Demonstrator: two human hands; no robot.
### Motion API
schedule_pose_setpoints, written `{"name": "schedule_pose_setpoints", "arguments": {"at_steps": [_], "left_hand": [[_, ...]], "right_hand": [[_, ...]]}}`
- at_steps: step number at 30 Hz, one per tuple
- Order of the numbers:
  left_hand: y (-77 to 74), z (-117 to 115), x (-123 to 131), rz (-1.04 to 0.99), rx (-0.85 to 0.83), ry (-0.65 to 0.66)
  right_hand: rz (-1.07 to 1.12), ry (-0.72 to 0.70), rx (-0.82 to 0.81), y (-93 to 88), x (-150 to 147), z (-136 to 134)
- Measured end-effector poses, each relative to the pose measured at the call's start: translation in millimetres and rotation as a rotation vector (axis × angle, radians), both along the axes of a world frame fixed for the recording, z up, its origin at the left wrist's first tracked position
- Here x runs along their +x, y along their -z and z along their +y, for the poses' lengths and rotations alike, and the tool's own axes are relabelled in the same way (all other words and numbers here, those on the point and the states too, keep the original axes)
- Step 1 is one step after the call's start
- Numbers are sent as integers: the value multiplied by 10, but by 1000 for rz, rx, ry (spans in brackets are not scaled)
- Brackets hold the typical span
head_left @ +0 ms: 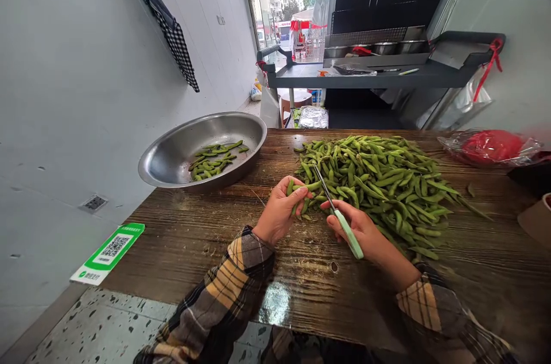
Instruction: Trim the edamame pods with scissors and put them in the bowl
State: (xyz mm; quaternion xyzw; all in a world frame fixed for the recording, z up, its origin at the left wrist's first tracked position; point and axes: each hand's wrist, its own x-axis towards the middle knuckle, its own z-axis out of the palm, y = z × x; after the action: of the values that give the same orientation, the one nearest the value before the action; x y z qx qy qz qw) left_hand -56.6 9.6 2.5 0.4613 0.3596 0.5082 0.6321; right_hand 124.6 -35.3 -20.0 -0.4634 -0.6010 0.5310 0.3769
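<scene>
In my left hand (282, 209) I pinch a few green edamame pods (307, 186) between thumb and fingers. My right hand (355, 227) is closed around a pair of scissors (349, 233) with pale green handles. Their dark blades point up and to the left, close to the held pods. Behind both hands spreads a large heap of edamame pods (383, 180). To the left stands a wide steel basin (166, 166) with some pods (213, 162) lying on its bottom.
The dark wooden table (181, 243) carries a green payment sign (109, 252) at its left edge. A red item in clear plastic (493, 147) lies at the far right. Beyond the table stands a grey cart (365, 81) with metal containers.
</scene>
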Motion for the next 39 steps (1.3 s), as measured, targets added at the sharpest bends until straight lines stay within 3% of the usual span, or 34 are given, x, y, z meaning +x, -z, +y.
{"name": "schedule_pose_setpoints", "arguments": {"at_steps": [9,14,17,20,25,28,32,39], "left_hand": [[-9,91,-65,-35,-6,-80],[-32,210,-240,-146,-67,-179],[16,278,-301,-100,-120,-217],[111,329,-302,152,-68,-208],[280,363,-290,947,372,-192],[324,350,-297,1268,501,-86],[313,342,-303,1454,528,-10],[313,359,-359,1499,556,74]], "right_hand": [[-19,-18,-68,38,-8,6],[75,50,-118,-11,13,2],[99,82,-106,-45,25,-4],[101,73,-100,-47,21,-5],[86,75,-110,-18,6,4],[72,64,-98,-5,10,9],[52,51,-78,-3,14,12],[33,54,-85,9,6,17]]}}
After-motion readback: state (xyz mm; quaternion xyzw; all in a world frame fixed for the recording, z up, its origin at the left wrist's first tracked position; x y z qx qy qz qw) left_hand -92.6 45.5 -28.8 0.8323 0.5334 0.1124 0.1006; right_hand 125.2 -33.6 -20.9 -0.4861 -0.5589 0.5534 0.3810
